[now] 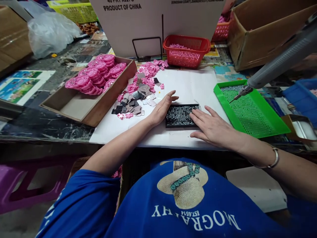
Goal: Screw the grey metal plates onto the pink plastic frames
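The black tray (182, 126) is smooth plastic, its glossy pieces (180, 114) possibly metal; the green tray (274, 127) shiny plastic, the carton (260, 41) matt cardboard.

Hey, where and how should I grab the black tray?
Likely by both short ends, coming in from left and right: the black tray lies flat, long side toward you, loaded with small shiny pieces, so two-sided support should keep it level.

The sole view, head-worn, looks from above the wearer's blue T-shirt (141, 201) forward and down across the workbench (49, 122) at close range, placing the left hand (162, 109) and right hand (210, 126) near mid-frame and the upright printed carton panel (148, 28) at the top edge.
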The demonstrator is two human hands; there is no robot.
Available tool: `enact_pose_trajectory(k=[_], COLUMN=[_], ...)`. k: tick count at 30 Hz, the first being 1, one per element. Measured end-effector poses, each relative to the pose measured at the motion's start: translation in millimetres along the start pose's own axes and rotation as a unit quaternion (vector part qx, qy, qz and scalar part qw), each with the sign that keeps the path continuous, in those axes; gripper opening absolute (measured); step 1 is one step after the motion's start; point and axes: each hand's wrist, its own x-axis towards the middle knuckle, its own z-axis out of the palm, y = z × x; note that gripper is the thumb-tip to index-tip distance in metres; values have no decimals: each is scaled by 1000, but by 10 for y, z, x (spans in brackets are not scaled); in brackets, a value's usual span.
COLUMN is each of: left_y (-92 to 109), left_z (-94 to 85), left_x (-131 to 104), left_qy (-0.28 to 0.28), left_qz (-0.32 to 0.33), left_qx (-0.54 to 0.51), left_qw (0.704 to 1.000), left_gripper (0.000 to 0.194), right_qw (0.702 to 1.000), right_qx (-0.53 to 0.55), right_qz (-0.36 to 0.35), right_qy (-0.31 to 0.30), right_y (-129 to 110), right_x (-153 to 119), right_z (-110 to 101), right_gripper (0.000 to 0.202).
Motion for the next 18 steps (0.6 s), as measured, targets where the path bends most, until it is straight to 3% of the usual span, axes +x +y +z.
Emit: enact_pose_trajectory(k=[6,12,18], left_y=[-31,-43,-38], left_z=[10,10,3], left_x=[7,12,8], left_qy=[3,-3,-1], left_qz=[14,16,19], left_qx=[-7,-7,-8], left_qw=[1000,1000,1000], left_gripper=[85,84,86], right_qw=[998,998,999], right_qx=[31,48,28], right_qz=[48,19,12], right_qy=[20,36,-32], right_y=[-147,-201,-105], right_x=[190,313,412], right_z=[72,94,40], right_gripper=[86,79,74])
